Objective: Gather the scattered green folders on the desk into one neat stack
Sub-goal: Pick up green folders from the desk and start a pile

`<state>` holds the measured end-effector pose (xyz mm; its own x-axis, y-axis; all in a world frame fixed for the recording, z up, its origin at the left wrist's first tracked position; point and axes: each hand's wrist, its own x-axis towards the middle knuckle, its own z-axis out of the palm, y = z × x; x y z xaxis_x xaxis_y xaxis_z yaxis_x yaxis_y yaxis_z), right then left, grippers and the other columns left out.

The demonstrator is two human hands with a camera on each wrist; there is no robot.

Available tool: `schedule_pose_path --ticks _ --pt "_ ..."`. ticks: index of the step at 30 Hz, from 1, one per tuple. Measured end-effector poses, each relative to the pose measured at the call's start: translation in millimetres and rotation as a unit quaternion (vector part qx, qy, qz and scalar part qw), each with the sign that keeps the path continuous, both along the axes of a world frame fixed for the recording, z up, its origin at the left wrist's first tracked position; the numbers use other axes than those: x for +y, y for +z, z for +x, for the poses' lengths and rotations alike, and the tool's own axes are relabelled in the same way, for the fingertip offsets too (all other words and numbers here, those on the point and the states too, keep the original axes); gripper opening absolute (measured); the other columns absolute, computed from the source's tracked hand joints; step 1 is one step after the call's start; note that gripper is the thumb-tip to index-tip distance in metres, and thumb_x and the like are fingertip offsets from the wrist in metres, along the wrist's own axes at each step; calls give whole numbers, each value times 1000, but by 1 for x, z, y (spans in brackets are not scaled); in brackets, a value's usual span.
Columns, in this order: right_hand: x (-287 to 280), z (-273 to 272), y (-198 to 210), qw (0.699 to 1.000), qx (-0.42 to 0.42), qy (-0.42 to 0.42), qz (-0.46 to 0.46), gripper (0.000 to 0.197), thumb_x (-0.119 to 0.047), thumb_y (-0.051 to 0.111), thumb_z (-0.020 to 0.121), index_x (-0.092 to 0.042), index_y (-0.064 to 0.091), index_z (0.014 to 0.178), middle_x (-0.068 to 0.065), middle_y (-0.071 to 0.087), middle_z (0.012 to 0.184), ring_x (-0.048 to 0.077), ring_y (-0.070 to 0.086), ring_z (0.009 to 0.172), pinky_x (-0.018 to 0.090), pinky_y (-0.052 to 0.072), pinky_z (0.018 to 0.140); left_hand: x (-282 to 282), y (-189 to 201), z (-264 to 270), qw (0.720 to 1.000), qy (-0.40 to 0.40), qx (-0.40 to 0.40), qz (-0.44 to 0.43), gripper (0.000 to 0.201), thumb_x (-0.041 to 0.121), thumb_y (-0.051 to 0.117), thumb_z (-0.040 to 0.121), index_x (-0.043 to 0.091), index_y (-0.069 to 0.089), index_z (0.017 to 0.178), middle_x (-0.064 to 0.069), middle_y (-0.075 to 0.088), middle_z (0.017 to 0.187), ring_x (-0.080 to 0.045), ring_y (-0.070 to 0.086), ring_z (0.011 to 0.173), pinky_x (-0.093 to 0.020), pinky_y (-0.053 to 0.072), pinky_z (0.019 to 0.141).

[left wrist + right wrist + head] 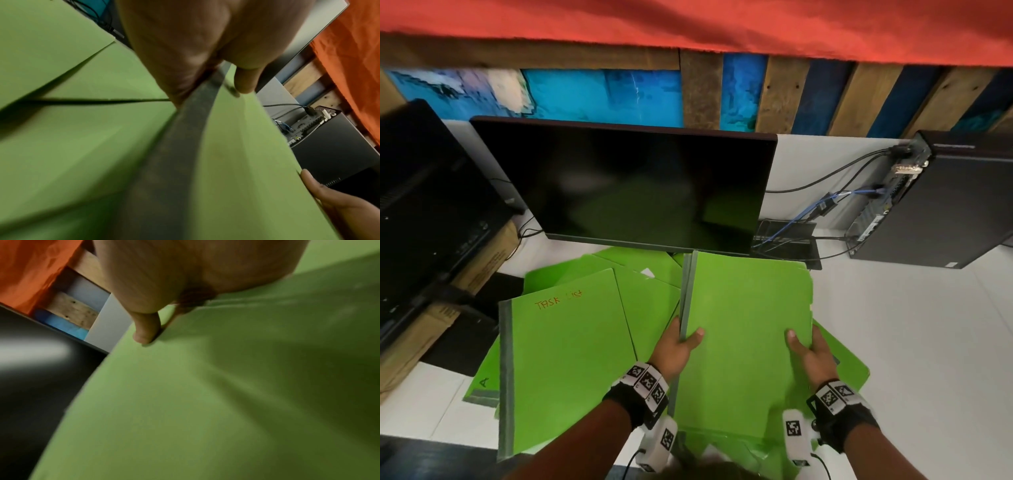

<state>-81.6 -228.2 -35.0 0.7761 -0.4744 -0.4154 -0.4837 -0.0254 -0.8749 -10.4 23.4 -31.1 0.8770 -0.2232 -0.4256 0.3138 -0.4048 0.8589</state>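
Head view: both hands' grip on held folder point(746, 325) — neighbour folder point(565, 370) reads "TASK".

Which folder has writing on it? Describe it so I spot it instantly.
Start at the dark monitor, then drop to the green folders fanned below it. The labelled folder lies flat, left of the left hand; only it shows orange handwriting at its top.

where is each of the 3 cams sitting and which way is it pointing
Head: on the head, facing forward and down at the desk; both forearms, left hand and right hand show, gripping the held folders.
Left wrist: along the left hand at the folders' grey spine; right fingers at the far edge.
Right wrist: along the right thumb on the cover.
Shared: all show the held folders and monitor.
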Motion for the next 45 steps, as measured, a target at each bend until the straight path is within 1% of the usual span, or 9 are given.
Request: schedule_pose_path --ticks 4,7,13,18,21,25,30,40,45 --pt "-2 -4 -2 1000 1 14 8 18 -26 59 91 -32 55 108 -4 63 104 20 57 100 40 42 98 4 7 5 999 -31 20 -15 9 28 54 94 29 49 102 17 57 100 4 53 93 -25 41 97" --pt "1 -2 -8 1000 5 6 8 13 -25 59 92 -38 58 97 -10 65 98 16 60 94 37 42 97 14 1 8 999 -50 -9 -2 32 27 56 93 13 52 122 2 60 119 -14 55 109 -33 39 106" --pt "-2 -3 -30 999 25 -29 12 26 -25 63 89 -18 65 114 9 69 109 29 64 105 44 45 99 68 -6 18 997 55 -46 13 25 9 62 87 24 57 106 4 63 98 -18 56 83 -23 48 67" --pt "-9 -9 -28 999 37 -29 -4 32 -24 60 91 -11 61 120 10 63 109 23 56 98 35 40 93 160 -16 17 945 150 -124 262 46 15 75 77 10 60 120 -14 60 123 -32 54 115 -39 42 99" --pt "-9 -8 -27 998 47 -11 -27 35 -25 59 91 -11 60 123 14 63 118 27 56 104 37 37 98 210 -23 -2 886 245 -47 392 77 31 84 63 8 50 129 -22 47 135 -41 40 126 -49 36 104" --pt "-9 -7 -27 997 56 6 -56 37 -25 57 92 -8 59 125 16 62 124 35 54 117 37 36 98 236 -27 -24 843 338 108 405 116 47 86 57 1 23 143 -24 26 149 -41 24 138 -52 25 113" --pt "-10 -10 -32 995 62 14 -72 35 -28 57 92 -7 62 120 18 64 120 32 59 105 37 39 92 245 -32 -31 832 322 105 439 112 45 87 54 3 27 139 -24 32 144 -41 30 133 -51 29 110" --pt "-11 -7 -31 993 80 29 -80 38 -30 56 93 -8 59 124 18 62 124 38 56 114 43 39 97 238 -6 -11 917 301 33 260 74 11 87 63 -7 49 124 -23 60 118 -35 59 108 -41 46 92" --pt "-10 -8 -29 991 95 32 -92 39 -31 56 93 -7 58 125 19 61 125 38 55 115 42 39 97 201 -14 8 928 277 73 237 51 27 75 79 -2 58 117 -22 64 111 -30 60 91 -37 50 85"
